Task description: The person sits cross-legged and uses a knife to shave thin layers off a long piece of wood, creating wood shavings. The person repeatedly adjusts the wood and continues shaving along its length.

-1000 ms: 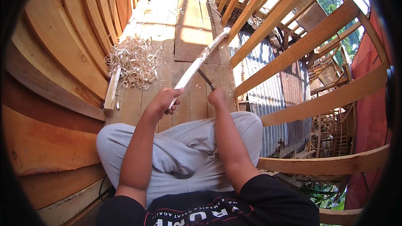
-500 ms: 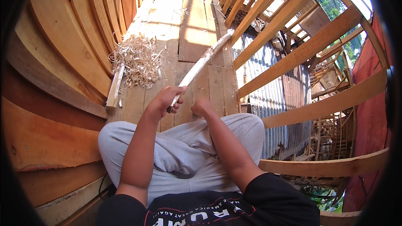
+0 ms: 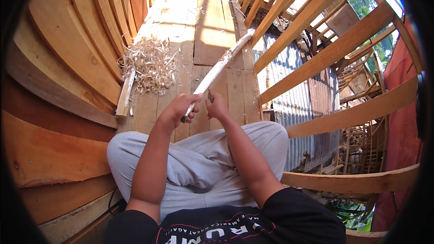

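Rough wooden stick (image 3: 216, 70): left grip (image 3: 178, 109) clamped on it, right grip (image 3: 218, 106) on dark tool (image 3: 210, 95).

This looks like a narrow, open-air balcony or walkway on a wooden building: a plank floor (image 3: 184, 63) runs up the middle of the frame between a board wall (image 3: 68, 58) at left and a slatted railing (image 3: 326, 56) at right. Through the railing show corrugated metal sheets (image 3: 289, 108) and, at upper right, green foliage (image 3: 358, 2) in daylight.
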The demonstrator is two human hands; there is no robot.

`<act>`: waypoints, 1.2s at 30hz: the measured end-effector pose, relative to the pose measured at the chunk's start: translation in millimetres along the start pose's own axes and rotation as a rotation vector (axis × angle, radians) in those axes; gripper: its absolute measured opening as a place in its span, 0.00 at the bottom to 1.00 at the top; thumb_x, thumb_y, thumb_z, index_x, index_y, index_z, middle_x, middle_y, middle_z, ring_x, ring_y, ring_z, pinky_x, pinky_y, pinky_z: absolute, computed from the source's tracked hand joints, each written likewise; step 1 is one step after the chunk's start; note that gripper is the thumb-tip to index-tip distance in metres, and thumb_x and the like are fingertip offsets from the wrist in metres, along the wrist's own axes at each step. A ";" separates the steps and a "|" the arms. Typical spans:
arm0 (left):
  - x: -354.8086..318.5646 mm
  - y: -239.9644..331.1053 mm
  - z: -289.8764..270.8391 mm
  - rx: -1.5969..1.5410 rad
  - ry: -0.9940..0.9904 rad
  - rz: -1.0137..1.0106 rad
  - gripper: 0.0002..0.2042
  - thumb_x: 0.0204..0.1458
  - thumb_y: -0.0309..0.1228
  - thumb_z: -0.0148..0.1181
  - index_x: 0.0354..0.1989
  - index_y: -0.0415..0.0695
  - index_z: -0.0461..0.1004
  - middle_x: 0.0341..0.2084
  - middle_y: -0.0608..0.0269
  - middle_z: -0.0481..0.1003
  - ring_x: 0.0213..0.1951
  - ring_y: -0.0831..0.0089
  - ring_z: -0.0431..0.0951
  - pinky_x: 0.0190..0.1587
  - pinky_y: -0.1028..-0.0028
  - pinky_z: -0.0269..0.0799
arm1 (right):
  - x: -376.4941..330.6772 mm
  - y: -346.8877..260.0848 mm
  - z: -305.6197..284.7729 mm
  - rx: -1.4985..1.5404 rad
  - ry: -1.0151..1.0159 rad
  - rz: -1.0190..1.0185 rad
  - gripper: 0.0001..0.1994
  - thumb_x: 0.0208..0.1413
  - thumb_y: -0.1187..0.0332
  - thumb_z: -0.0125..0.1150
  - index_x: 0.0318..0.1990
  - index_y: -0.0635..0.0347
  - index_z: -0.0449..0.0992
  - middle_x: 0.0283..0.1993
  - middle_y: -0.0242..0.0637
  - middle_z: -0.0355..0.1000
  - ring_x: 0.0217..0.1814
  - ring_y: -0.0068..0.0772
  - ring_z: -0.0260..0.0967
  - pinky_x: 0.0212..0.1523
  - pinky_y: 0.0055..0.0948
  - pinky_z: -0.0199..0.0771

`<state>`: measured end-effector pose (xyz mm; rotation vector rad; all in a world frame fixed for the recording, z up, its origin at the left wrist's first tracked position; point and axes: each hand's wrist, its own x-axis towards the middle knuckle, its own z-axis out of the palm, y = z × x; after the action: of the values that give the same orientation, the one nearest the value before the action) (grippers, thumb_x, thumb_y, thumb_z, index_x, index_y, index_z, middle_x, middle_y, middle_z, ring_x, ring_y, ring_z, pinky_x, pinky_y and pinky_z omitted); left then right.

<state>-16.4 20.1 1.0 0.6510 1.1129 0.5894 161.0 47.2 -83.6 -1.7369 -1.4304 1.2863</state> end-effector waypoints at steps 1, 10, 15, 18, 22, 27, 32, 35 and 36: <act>1.7 3.0 8.8 0.012 -0.020 0.005 0.17 0.56 0.45 0.57 0.41 0.44 0.69 0.22 0.69 0.67 0.16 0.85 0.62 0.17 0.81 0.57 | 7.7 17.0 -7.8 -0.091 0.116 0.009 0.13 0.55 0.71 0.58 0.45 0.70 0.72 0.27 0.54 0.75 0.20 0.42 0.76 0.21 0.37 0.78; 0.1 4.7 12.5 0.005 -0.023 0.002 0.16 0.55 0.45 0.58 0.40 0.45 0.68 0.22 0.68 0.67 0.16 0.84 0.63 0.16 0.81 0.57 | 22.7 28.7 -6.9 0.107 0.072 -0.011 0.11 0.56 0.73 0.56 0.44 0.72 0.70 0.23 0.50 0.72 0.20 0.40 0.77 0.15 0.35 0.77; 2.5 1.0 29.6 0.054 -0.039 0.037 0.16 0.55 0.45 0.57 0.39 0.45 0.68 0.22 0.68 0.67 0.17 0.84 0.63 0.16 0.81 0.58 | 53.4 64.0 -27.2 -0.283 0.194 0.000 0.10 0.55 0.72 0.57 0.41 0.72 0.71 0.20 0.49 0.71 0.18 0.40 0.75 0.15 0.35 0.75; 0.6 -7.3 19.4 0.024 -0.015 0.036 0.15 0.55 0.44 0.57 0.39 0.45 0.67 0.22 0.68 0.67 0.16 0.84 0.63 0.16 0.80 0.58 | 28.9 13.6 -9.2 -0.256 -0.029 -0.042 0.13 0.53 0.69 0.60 0.42 0.71 0.72 0.20 0.49 0.71 0.21 0.45 0.75 0.22 0.40 0.77; -2.8 -3.2 30.0 0.051 -0.014 0.029 0.14 0.55 0.43 0.57 0.37 0.45 0.66 0.22 0.69 0.67 0.16 0.84 0.63 0.17 0.79 0.58 | 56.8 30.7 -11.1 -0.304 0.567 -0.148 0.23 0.46 0.76 0.57 0.54 0.68 0.72 0.33 0.55 0.75 0.37 0.56 0.75 0.42 0.44 0.75; -3.0 -5.1 24.5 0.046 -0.028 0.046 0.15 0.55 0.44 0.58 0.34 0.46 0.65 0.21 0.69 0.67 0.17 0.83 0.64 0.17 0.79 0.59 | 88.2 48.0 -24.9 -0.286 0.679 -0.042 0.29 0.48 0.78 0.54 0.62 0.64 0.64 0.44 0.55 0.74 0.47 0.56 0.72 0.49 0.44 0.72; 0.4 -3.8 38.4 0.093 -0.013 0.043 0.16 0.55 0.46 0.58 0.37 0.45 0.67 0.22 0.69 0.66 0.17 0.83 0.64 0.17 0.78 0.59 | 101.7 68.7 -41.3 -0.242 0.222 -0.223 0.25 0.49 0.74 0.58 0.58 0.67 0.69 0.44 0.52 0.75 0.49 0.48 0.73 0.51 0.42 0.71; -1.8 -4.1 36.5 0.100 -0.002 0.041 0.17 0.56 0.46 0.57 0.40 0.43 0.69 0.22 0.69 0.66 0.16 0.82 0.65 0.17 0.78 0.60 | 99.8 62.3 -21.6 -0.135 0.221 -0.411 0.14 0.55 0.69 0.55 0.47 0.67 0.75 0.38 0.43 0.76 0.40 0.35 0.75 0.40 0.36 0.75; -2.7 -3.2 36.5 0.103 -0.006 0.041 0.18 0.56 0.46 0.57 0.41 0.43 0.69 0.22 0.69 0.66 0.16 0.82 0.65 0.17 0.78 0.60 | 102.2 58.6 -20.3 -0.037 0.237 -0.293 0.12 0.57 0.69 0.53 0.44 0.66 0.75 0.37 0.41 0.76 0.38 0.33 0.75 0.37 0.35 0.75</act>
<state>17.3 9.5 11.3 0.7654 1.1322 0.5680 202.2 130.1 -159.3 -1.5712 -1.5085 0.8749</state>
